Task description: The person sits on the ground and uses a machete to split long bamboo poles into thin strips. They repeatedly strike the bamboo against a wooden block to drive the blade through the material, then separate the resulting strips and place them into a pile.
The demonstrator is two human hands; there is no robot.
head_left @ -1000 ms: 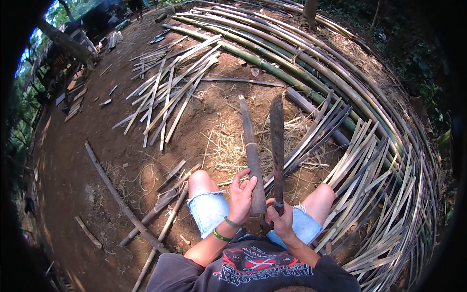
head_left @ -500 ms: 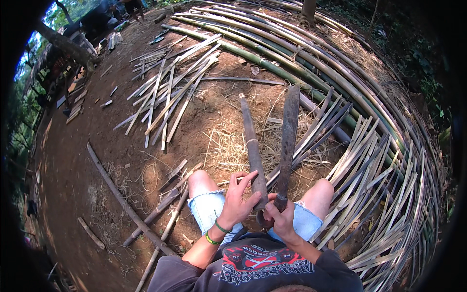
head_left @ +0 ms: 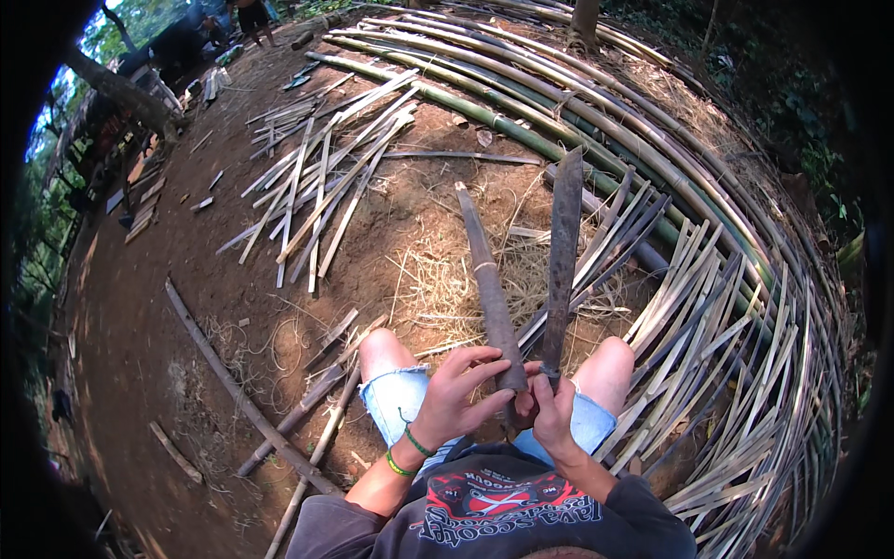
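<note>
A machete (head_left: 563, 252) with a long dark blade points away from me, tip up. My right hand (head_left: 553, 415) is closed round its handle, which is mostly hidden by the fingers. Left of the blade stands a tapered brown wooden piece (head_left: 488, 284), shaped like a sheath, with a pale band and a pale tip. My left hand (head_left: 466, 391) has its fingers and thumb on its lower part. Fingertips of my right hand show close against the same lower part. The two long things lean apart like a narrow V above my lap.
Dry shavings (head_left: 447, 289) lie on the soil before my knees. Split bamboo strips (head_left: 321, 177) are piled ahead left, with more strips (head_left: 689, 373) on the right. Long bamboo poles (head_left: 521, 130) stretch along the far right. Loose poles (head_left: 237, 391) lie at left.
The machete has shifted slightly right and its blade tip has risen. The wooden piece's lower end has moved right. My left hand has shifted right along with it.
</note>
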